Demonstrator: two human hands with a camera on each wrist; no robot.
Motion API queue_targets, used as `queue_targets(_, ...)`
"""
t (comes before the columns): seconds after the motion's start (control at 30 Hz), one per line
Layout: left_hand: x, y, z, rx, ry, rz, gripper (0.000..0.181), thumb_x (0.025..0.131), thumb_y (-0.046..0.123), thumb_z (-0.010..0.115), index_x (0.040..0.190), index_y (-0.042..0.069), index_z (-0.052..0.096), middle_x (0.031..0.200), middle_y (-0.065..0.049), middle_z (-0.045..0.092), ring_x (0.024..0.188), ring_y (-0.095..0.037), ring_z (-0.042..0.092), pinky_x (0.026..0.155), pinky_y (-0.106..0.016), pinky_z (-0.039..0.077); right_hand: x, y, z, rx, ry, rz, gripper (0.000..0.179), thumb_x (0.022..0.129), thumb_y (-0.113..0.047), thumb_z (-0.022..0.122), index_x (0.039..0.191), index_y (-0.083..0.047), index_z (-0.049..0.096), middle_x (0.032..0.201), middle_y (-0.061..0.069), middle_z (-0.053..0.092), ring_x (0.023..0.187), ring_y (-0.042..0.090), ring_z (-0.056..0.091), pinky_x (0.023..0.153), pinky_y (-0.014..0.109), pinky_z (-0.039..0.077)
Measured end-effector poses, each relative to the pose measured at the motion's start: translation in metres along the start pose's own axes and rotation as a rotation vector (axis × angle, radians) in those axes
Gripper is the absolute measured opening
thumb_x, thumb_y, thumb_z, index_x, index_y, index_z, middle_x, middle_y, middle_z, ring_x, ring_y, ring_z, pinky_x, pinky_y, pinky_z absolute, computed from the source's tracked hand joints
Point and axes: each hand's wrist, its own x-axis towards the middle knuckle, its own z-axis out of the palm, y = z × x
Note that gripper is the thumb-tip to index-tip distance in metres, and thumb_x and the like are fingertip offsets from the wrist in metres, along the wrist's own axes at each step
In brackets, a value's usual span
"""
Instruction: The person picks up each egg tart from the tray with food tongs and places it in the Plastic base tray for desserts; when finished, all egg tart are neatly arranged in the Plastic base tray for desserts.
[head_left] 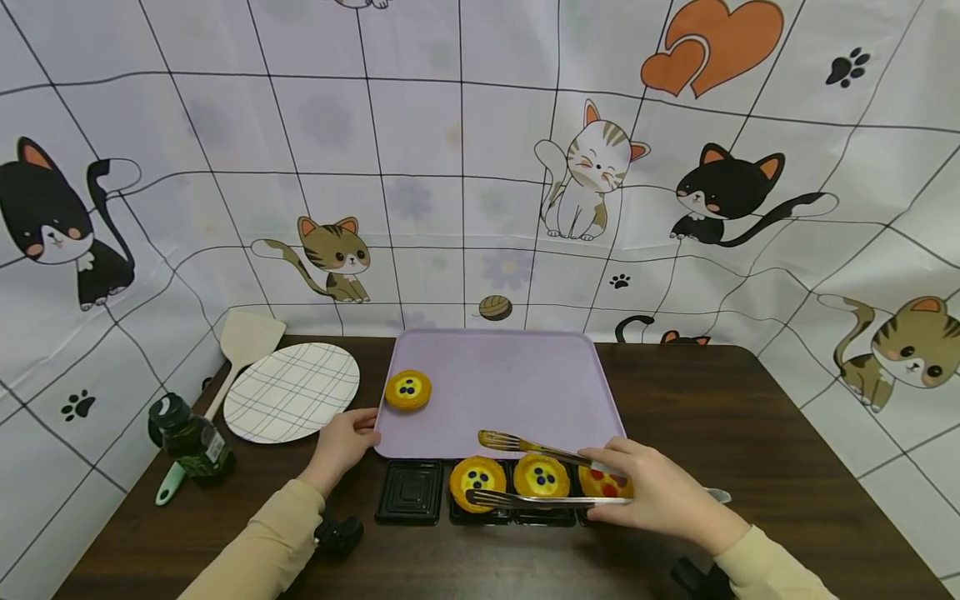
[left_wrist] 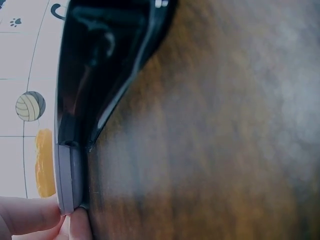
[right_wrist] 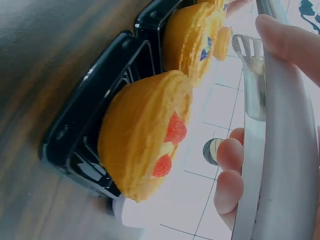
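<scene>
My left hand (head_left: 343, 450) pinches the front left corner of a lilac tray (head_left: 517, 375) between thumb and fingers. A blueberry-dotted egg tart (head_left: 408, 390) lies on that tray near its left edge. My right hand (head_left: 656, 492) grips metal serving tongs (right_wrist: 287, 150), their slotted arms spread and pointing left above a black compartment box (head_left: 409, 493). Two blueberry tarts (head_left: 477, 475) (head_left: 542, 473) and, at the right end, a tart with red fruit pieces (right_wrist: 142, 132) sit in the box. The ridged base of its leftmost compartment shows. Part of the red-fruit tart is hidden by the tongs and hand.
On the left of the dark wooden table (head_left: 697, 408) lies a white plate (head_left: 292, 392) with a grid pattern. A cream spatula (head_left: 251, 337) lies partly under it, beside a dark green jar (head_left: 191, 442). A cat-print curtain (head_left: 420, 208) hangs behind the table.
</scene>
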Motion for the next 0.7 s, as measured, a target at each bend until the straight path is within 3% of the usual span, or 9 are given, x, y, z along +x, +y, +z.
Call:
queue_targets(0.3, -0.001, 0.001, -0.001, 0.001, 0.001, -0.005, 0.042, 0.084, -0.003, 0.062, 0.124, -0.013, 0.055, 0.114, -0.028, 0.063, 0.101, -0.036, 0.064, 0.082, -0.041, 0.054, 0.023, 0.003, 0.004, -0.005, 0.005, -0.017, 0.061, 0.076, -0.047, 0.075, 0.125, -0.014, 0.061, 0.098, -0.004, 0.059, 0.066, 0.005, 0.044, 0.059, 0.019, 0.037)
queue_targets(0.7, -0.001, 0.001, -0.001, -0.034, 0.004, 0.012, 0.041, 0.083, -0.003, 0.063, 0.122, -0.012, 0.057, 0.111, -0.026, 0.065, 0.098, -0.034, 0.066, 0.08, -0.04, 0.055, 0.067, 0.004, 0.008, -0.017, 0.005, 0.04, 0.063, 0.074, -0.042, 0.078, 0.126, -0.01, 0.061, 0.097, 0.0, 0.06, 0.071, 0.012, 0.052, 0.061, 0.022, 0.046)
